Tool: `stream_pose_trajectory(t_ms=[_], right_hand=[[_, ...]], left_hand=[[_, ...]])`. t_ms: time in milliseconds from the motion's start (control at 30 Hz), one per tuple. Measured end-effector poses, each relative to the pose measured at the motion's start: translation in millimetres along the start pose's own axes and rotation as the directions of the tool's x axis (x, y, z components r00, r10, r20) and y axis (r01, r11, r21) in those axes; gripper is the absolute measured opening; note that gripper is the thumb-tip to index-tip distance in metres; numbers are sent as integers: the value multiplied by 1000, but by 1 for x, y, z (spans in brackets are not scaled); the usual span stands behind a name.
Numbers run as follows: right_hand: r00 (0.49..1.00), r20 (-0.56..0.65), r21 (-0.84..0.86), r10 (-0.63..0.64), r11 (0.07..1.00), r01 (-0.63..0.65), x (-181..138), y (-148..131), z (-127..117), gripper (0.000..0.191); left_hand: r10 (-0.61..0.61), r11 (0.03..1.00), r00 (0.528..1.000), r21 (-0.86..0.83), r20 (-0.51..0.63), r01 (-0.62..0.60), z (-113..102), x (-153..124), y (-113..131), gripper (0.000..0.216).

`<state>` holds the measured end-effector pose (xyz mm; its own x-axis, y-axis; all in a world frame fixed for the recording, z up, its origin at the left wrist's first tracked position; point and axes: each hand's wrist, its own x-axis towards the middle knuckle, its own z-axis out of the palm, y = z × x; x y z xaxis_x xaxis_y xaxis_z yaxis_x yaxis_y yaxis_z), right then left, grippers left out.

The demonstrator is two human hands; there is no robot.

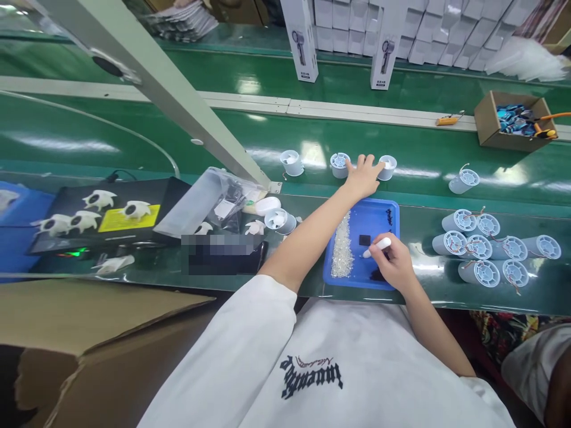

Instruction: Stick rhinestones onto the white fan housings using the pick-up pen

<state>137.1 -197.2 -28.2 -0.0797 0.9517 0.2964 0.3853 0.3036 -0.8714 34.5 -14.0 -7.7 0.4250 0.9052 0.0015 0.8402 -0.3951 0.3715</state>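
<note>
My left hand (363, 177) reaches over the green belt with its fingers spread. It is between two light-blue fan housings: a ribbed one (339, 166) by the fingers and one with a white impeller inside (387, 168) by the thumb. Whether it touches either is hard to tell. My right hand (393, 261) grips a white pen-like tool (378, 246), tip down over a blue tray (329, 277). In the tray lie clear small pieces (342, 252), a dark square (364, 240) and tiny black parts (389, 217).
Several light-blue housings (486, 273) with wires stand at the right. White impellers (136, 210) sit on a black box at the left, near a slanted metal post (178, 83). A carton of blue packets (488, 128) and white fan boxes (304, 53) are farther back.
</note>
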Motion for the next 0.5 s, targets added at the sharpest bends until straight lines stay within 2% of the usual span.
stream_pose_trajectory(t_ms=[200, 267, 333, 400, 500], right_hand=[[993, -31, -22, -110, 994, 110, -6, 3, 0, 10], [989, -52, -21, -137, 990, 136, -7, 5, 0, 9], [989, -46, -30, -140, 990, 138, -7, 7, -1, 8], [990, -21, -45, -140, 989, 139, -6, 7, -1, 8], [989, 4, -62, -151, 987, 151, -5, 5, -1, 8]], left_hand=[[1, 1000, 997, 10, -78, 0, 3, 9, 14, 26], [27, 1000, 993, -7, -119, -28, 3, 8, 15, 21], [85, 994, 975, -44, -207, -96, 1, 4, 14, 16], [164, 975, 922, -85, -351, -206, -4, -3, 12, 10], [240, 928, 804, -114, -544, -354, -16, -24, 6, 6]])
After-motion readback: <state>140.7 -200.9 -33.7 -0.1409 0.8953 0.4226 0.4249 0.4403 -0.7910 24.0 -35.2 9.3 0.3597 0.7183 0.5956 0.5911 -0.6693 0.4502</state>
